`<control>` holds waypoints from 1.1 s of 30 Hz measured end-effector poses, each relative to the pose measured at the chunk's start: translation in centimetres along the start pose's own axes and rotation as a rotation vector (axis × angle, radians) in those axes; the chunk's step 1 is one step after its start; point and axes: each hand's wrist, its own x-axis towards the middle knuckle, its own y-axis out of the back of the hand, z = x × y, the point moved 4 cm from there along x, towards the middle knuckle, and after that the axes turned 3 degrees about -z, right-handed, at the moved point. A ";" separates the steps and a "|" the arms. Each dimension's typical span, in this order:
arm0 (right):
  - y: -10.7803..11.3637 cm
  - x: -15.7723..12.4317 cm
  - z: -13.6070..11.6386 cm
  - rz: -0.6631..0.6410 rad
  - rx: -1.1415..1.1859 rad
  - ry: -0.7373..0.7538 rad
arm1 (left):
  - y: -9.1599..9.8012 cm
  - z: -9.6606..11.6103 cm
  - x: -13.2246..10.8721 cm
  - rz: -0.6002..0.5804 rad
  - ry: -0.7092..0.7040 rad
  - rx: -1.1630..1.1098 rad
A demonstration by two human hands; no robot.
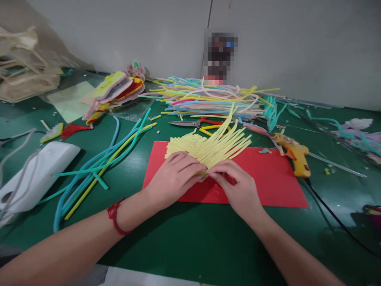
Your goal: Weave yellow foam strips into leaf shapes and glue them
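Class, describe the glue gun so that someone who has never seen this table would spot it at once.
On the green table, find the red sheet under the yellow piece. At that sheet's far right corner lies the glue gun. Its thick yellow handle and trailing black cord set it apart from the thin coloured strips nearby.

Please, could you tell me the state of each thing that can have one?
Yellow chenille-stem piece: ribbed at left, loose ends fanned at right.
Left grip: fingers bent over the piece, thumb hidden.
Right grip: pinching the lower edge.
Red sheet: flat, partly covered.
Scissors: lying down, blades apparently closed.
Yellow glue gun: on its side, corded; heat unknown.
Chenille-stem pile: loose, mixed colours.
Red bracelet: worn.
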 end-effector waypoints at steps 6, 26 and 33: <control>-0.3 -0.1 0.1 -0.015 0.000 -0.005 | 0.1 0.2 -0.1 -0.019 -0.030 0.048; -0.1 0.1 0.3 -0.011 -0.008 -0.028 | -0.2 0.2 -0.6 -0.114 -0.112 0.211; -0.1 0.1 0.3 -0.015 0.011 -0.021 | -0.1 0.3 -0.6 -0.132 -0.122 0.208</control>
